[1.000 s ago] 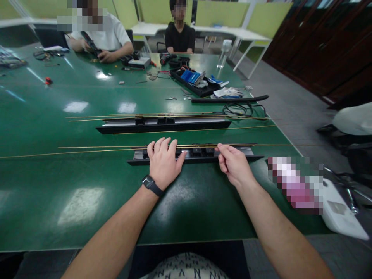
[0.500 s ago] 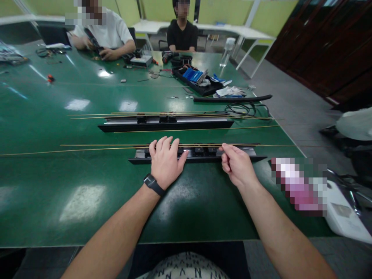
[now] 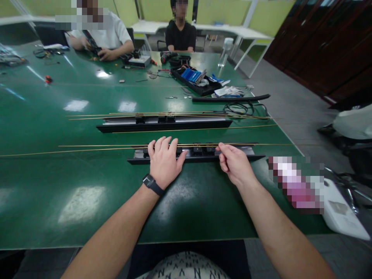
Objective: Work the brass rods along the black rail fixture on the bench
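Observation:
A black trough-like bar [image 3: 192,159] with a silvery inside and several black blocks lies on the table before me. Thin gold-coloured rods [image 3: 95,146] run lengthwise over it and stick out past its ends. Across its left part my left hand [image 3: 164,161] rests palm down, fingers spread over the rods and bar. My right hand [image 3: 235,161] is closed near the bar's right end, thumb and forefinger pinching a thin rod. The exact grip point is partly covered by the fingers.
Behind lies a second black bar [image 3: 165,126] with more thin rods. Farther back are a coiled black cable [image 3: 240,109], a black strip [image 3: 229,99], a tray [image 3: 200,87] and a clear bottle [image 3: 225,54]. Two people sit across the green table [image 3: 95,170]. A white object [image 3: 343,209] lies right.
My right hand has shifted slightly left along the bar, still pinching. My left hand keeps its place on the bar. The whole view has moved a little.

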`<state>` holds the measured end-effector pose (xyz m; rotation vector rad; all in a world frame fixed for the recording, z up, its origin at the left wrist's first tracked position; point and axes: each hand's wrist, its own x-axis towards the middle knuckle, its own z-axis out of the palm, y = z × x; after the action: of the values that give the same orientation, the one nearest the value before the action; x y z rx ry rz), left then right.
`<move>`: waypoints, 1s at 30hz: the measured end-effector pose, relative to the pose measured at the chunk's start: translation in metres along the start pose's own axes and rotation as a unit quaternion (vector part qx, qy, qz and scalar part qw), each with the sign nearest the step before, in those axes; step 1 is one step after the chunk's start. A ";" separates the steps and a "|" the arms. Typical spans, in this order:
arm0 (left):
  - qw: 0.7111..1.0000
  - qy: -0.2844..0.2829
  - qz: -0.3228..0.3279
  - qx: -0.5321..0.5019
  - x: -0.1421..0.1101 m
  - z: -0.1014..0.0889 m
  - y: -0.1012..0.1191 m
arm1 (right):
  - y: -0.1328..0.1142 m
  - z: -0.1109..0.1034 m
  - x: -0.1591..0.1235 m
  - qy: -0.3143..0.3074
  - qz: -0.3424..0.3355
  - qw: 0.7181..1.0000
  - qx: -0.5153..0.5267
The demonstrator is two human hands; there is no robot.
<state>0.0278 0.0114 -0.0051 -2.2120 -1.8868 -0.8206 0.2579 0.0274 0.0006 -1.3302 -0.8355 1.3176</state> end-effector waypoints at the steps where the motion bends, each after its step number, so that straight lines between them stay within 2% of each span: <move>1: 1.000 0.000 0.000 -0.002 0.000 0.000 0.000 | 0.000 0.000 0.000 0.001 -0.002 1.000 0.002; 9: 1.000 0.000 0.000 -0.003 0.000 0.001 -0.001 | 0.001 0.000 0.000 0.014 -0.007 1.000 0.023; 19: 1.000 -0.006 -0.002 0.001 0.000 0.000 0.000 | 0.002 -0.002 0.002 -0.004 0.000 1.000 -0.013; 30: 1.000 -0.003 -0.003 0.002 0.000 0.000 0.000 | 0.002 -0.002 0.001 0.005 0.001 0.999 0.037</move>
<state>0.0275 0.0110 -0.0052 -2.2097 -1.8976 -0.8130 0.2596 0.0280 -0.0017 -1.2800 -0.7720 1.3305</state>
